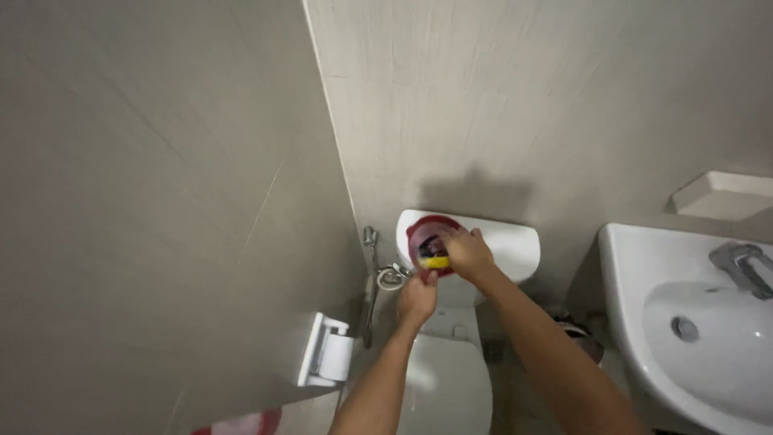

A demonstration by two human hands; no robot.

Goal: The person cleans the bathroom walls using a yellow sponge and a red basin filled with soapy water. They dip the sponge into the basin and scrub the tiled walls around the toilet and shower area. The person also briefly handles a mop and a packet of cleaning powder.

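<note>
Hands at the red bowl on the cistern

Left hand (418, 298) grips the red bowl's (419, 235) near rim, steadying it on the toilet tank (515, 246). Right hand (467, 254) reaches inside, fingers closed around a yellow sponge (437, 263). Best keep the bowl level and pressed to the lid, lifting the sponge straight up.
</note>
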